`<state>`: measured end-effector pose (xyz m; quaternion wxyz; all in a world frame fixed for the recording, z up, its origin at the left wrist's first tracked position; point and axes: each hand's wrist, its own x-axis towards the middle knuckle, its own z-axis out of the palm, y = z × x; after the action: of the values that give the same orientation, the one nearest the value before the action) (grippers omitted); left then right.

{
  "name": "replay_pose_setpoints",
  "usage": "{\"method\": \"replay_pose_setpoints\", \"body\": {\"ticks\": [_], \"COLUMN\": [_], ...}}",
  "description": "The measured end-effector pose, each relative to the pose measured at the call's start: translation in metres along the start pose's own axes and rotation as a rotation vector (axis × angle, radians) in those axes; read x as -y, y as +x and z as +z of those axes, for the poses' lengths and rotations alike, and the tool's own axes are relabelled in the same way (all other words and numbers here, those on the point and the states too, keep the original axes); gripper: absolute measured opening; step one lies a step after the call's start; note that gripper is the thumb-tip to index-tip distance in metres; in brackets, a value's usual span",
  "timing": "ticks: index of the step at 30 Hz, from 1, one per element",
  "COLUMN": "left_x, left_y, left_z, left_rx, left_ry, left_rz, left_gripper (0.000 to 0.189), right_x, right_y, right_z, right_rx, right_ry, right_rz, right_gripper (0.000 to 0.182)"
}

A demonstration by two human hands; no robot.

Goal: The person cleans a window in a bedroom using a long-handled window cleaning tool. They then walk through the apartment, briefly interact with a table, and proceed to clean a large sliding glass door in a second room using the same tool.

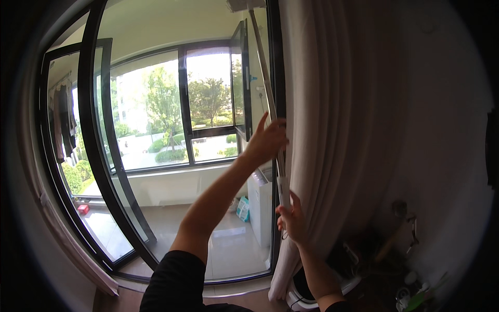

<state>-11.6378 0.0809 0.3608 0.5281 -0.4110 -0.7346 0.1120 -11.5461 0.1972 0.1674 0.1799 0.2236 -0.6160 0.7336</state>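
Observation:
A long metal pole [262,58] with a flat pale cleaning head [245,4] stands nearly upright before a glass sliding door [156,218]. The head lies at the top edge of the picture, near the upper right of the pane. My left hand [269,140] is at the middle of the pole, its index finger raised; whether its other fingers close around the pole is hard to tell. Lower down, my right hand [292,220] grips the pole's white handle [284,191], close to the curtain.
A pale curtain [315,117] hangs right beside the pole. Behind the glass are an open window sash [239,78], a white cabinet-like unit [260,210] and a teal-and-white package [242,208]. Dark clutter and a plant [415,302] lie at the lower right.

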Motion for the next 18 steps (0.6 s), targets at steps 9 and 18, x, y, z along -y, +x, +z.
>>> {"method": "replay_pose_setpoints", "body": {"ticks": [9, 18], "left_x": [-0.067, 0.101], "left_y": [-0.061, 0.106], "left_z": [0.008, -0.057], "left_rx": [0.163, 0.073], "left_ry": [-0.214, 0.489], "left_rz": [0.082, -0.165], "left_gripper": [0.010, 0.056], "right_x": [-0.040, 0.137], "right_y": [-0.097, 0.114], "right_z": [-0.012, 0.031], "right_rx": [0.064, 0.192], "right_ry": [-0.004, 0.049], "right_rz": [0.175, -0.090], "right_gripper": [0.063, 0.059]}}
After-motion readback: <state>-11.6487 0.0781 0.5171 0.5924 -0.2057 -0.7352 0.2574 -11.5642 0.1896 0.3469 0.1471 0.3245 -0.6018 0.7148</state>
